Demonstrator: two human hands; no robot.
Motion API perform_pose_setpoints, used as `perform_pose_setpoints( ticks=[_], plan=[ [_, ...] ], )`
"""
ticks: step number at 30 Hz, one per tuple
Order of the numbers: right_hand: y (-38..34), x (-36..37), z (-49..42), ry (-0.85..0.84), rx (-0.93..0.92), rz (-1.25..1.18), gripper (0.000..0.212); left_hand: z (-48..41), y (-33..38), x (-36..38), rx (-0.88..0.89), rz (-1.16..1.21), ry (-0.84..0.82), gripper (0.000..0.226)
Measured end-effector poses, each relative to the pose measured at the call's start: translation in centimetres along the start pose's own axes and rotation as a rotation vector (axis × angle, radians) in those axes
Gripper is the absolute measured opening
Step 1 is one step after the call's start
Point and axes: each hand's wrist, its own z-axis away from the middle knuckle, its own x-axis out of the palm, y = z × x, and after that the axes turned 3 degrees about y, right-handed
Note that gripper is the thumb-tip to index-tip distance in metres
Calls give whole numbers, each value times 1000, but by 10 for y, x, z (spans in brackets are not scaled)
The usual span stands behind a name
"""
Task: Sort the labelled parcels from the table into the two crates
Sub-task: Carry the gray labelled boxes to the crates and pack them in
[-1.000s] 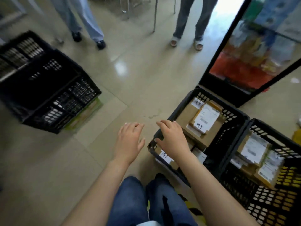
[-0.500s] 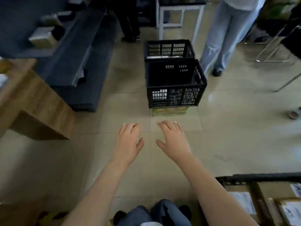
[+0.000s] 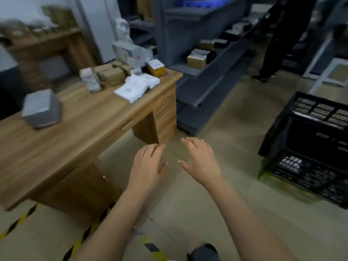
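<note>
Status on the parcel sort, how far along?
Done: cannot tell; the black crate looks dark inside. In hand: nothing, left hand and right hand both open over the floor. Left: grey box, white bags and brown boxes sit on the table.

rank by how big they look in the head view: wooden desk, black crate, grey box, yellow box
wooden desk
black crate
grey box
yellow box (farther away, so its real size is unsure)

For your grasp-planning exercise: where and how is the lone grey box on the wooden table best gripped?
Likely its two opposite side faces, approached from the table's near edge: the grey box is blocky, shows no handle, and stands apart from the other parcels.
</note>
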Motion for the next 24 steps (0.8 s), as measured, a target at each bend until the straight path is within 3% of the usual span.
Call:
perform_pose_setpoints(
  ticks=[11,24],
  plan=[
    [-85,73,-173,-142,-373,-95,68,-56,-132,-34,-432,-113,149,57],
    [-170,142,-333,-293,-603,-191,64,-119,-257,-47,-719,-214,274,53]
  ],
)
